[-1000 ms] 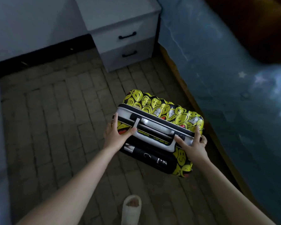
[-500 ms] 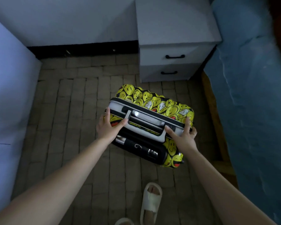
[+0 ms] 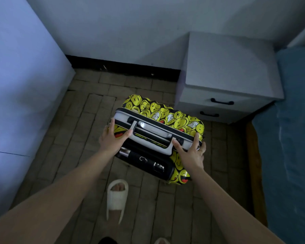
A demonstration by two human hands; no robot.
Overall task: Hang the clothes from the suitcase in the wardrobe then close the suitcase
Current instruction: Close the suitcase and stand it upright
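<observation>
Suitcase (image 3: 158, 138) upright on the floor (image 3: 88, 124) beside the nightstand (image 3: 227, 88), shut. Left hand (image 3: 111, 138) and right hand (image 3: 192, 152) gripping its top corners. Hanging apparently done; wardrobe unseen.

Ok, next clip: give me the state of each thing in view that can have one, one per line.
suitcase: closed, standing upright on the floor
carry handle: lying flat, not gripped
left hand: holds the suitcase's left end, thumb by the handle
right hand: holds the right end, fingers over the edge
upper drawer: shut
lower drawer: shut
slipper: on a foot
</observation>
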